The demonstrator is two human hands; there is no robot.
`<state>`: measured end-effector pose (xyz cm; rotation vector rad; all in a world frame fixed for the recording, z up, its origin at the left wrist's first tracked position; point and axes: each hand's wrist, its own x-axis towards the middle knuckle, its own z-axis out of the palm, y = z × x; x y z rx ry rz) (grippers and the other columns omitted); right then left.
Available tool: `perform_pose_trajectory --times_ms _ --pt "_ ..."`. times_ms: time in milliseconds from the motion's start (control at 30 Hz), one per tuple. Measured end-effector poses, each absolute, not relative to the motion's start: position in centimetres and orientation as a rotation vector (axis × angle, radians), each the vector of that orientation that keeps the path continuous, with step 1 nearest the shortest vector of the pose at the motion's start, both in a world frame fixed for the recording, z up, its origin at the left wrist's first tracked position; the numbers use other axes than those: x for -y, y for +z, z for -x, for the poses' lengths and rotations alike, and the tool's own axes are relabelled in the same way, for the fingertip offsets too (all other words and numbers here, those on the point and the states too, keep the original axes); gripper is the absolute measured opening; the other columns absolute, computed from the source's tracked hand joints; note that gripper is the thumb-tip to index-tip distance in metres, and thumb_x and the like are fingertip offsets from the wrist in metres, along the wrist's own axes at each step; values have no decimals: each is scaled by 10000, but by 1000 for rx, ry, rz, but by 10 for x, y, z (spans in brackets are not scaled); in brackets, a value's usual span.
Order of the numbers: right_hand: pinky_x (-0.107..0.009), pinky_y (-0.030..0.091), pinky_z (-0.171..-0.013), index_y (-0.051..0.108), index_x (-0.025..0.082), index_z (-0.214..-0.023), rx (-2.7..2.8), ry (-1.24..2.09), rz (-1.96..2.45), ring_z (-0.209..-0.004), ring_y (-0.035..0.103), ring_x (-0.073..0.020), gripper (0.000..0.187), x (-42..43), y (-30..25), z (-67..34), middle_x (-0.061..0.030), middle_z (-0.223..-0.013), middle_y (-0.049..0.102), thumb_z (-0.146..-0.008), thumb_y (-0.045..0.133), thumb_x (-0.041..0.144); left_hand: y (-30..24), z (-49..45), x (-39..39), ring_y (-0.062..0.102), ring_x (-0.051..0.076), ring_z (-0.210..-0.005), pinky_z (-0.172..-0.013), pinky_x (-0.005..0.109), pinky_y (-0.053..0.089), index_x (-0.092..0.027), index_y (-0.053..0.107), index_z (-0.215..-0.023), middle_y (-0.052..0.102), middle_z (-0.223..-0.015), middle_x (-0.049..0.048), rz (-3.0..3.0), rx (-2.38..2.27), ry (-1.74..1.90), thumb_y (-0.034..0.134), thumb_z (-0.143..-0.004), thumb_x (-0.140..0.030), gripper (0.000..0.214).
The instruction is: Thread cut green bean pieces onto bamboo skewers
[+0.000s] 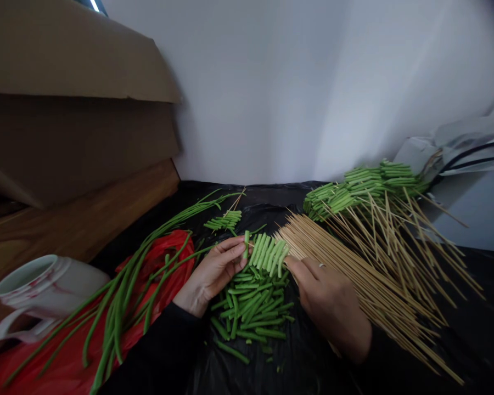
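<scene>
Between my hands, a row of cut green bean pieces point(267, 253) sits side by side on a bamboo skewer. My left hand point(218, 269) pinches one more short green bean piece point(246, 244) at the skewer's left end. At the row's right end, my right hand point(329, 299) is closed around the skewer, most of which its fingers hide. Below the row lies a heap of loose cut bean pieces point(255, 310). A thick bundle of bare bamboo skewers point(354, 274) passes beside and under my right hand.
Long uncut beans point(123, 296) lie over a red plastic bag point(167, 269) at left, near a white mug point(57, 291). Filled skewers point(366, 186) are piled at back right; a small one point(224, 221) lies behind my left hand. A cardboard box point(78, 109) stands at upper left.
</scene>
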<state>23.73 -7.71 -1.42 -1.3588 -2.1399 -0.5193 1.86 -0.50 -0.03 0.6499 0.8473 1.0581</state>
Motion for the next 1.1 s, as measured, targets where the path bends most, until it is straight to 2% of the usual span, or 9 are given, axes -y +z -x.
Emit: perform_pose_trajectory --times_ms 400,1100 --pt "-318 240 -553 587 174 -1146 2144 -503 1340 -588 465 -142 353 78 -15 -237 -3 -751 582 -855 415 73 3 -19 7 648 110 -728 -648 184 513 -125 732 -869 711 -804 51 -701 -854 1044 776 -706 -153 171" --pt "-323 256 -543 609 139 -1130 2145 -530 1311 -556 489 -142 304 81 -15 -234 -9 -736 589 -881 438 105 3 -20 6 640 103 -694 -678 199 504 -118 737 -748 713 -729 24 -680 -886 1087 853 -571 -121 211"
